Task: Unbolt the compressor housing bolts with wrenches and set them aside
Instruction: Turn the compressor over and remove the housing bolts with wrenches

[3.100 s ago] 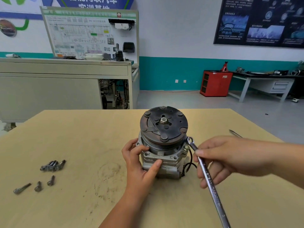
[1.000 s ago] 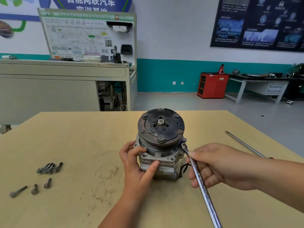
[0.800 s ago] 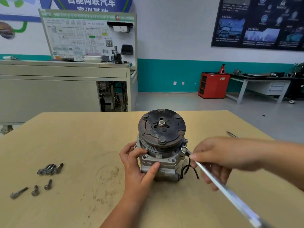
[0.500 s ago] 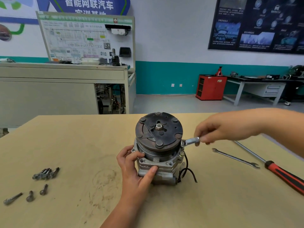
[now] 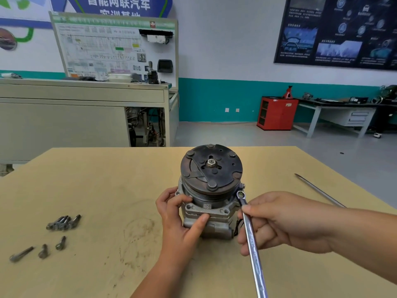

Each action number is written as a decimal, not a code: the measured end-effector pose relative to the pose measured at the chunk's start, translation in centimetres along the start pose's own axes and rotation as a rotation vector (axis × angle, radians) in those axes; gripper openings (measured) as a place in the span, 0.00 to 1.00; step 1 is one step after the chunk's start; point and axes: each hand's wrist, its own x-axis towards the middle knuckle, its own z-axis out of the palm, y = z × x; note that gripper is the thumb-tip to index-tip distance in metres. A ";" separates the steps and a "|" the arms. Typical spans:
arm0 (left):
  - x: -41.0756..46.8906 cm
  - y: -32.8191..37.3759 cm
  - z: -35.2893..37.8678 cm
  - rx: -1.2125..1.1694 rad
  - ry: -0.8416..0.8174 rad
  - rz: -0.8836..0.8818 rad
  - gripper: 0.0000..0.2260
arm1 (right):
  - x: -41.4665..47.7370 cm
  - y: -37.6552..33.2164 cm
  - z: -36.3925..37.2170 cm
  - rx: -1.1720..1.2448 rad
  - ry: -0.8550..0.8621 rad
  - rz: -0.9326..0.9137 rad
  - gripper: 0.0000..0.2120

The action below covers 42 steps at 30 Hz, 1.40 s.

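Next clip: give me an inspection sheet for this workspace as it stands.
Surface: tan wooden table, smudged near its middle.
Job's things: compressor upright on the table; wrench, ring end at the housing's right edge; loose bolts lying at left.
Clutter: long metal shaft lying at right.
Grippers: left hand grips the compressor; right hand holds the wrench.
Cables: black wire at the compressor's right base.
Surroundings: training bench, red cabinet, wall posters.

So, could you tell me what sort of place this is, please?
Probably an automotive training workshop: a diagram board, a dark car-themed poster, and a compressor with a wrench on one of its bolts.
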 end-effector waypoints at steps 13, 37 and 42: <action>0.2 -0.2 -0.2 0.003 -0.014 0.038 0.20 | 0.7 -6.6 -6.7 -1.414 0.139 -0.118 0.05; -6.1 5.3 13.4 0.661 -0.959 -0.091 0.20 | 9.1 11.1 -9.5 -0.456 1.071 -0.254 0.11; -5.3 6.2 9.7 0.101 -0.444 -0.107 0.16 | 6.0 6.3 -4.0 -0.155 0.708 -0.698 0.06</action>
